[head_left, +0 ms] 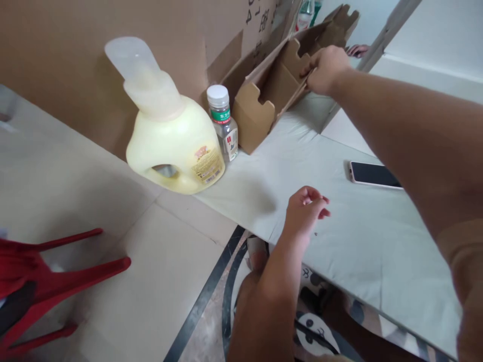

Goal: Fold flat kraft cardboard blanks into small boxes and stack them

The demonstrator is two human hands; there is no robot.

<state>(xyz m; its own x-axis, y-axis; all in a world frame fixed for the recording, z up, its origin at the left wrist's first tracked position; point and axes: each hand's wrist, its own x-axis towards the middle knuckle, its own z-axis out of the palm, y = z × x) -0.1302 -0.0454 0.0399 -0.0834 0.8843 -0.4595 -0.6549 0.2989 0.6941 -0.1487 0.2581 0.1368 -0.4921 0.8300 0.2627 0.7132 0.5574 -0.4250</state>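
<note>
1. R hand [327, 69]: fingers closed over the near side wall of the open cardboard box [253, 120], thumb side hard to see, so grip looks like a pinch on the edge.
2. L hand [305, 208]: above the pale table cover [283, 156], fingers curled in twd thumb; can't tell if fingertips meet or hold anything small. Dark speck [316, 234] on cover nearby.
3. Box: long, narrow, notched end flaps up, sits at back of table, slanting away along the large cardboard panel [169, 30].
4. Next to box's near end: clear square bottle w/ white cap, green label [228, 136]; beside it, pale-yellow handled jug w/ translucent top [177, 141], nr table edge.
5. Smartphone [372, 175], face up, R side, partly behind R forearm.
6. Risks, my read: box pulled or swung twd jug side cd knock bottle into jug, & jug cd go off edge; tugging one thin wall cd bend or tear it; low R forearm cd nudge phone.
7. Unclear: box floor mostly hidden; far bottle [304, 17] cut off at top; another person's hand [358, 50] partly hidden; red plastic stool [49, 286] cropped L.
</note>
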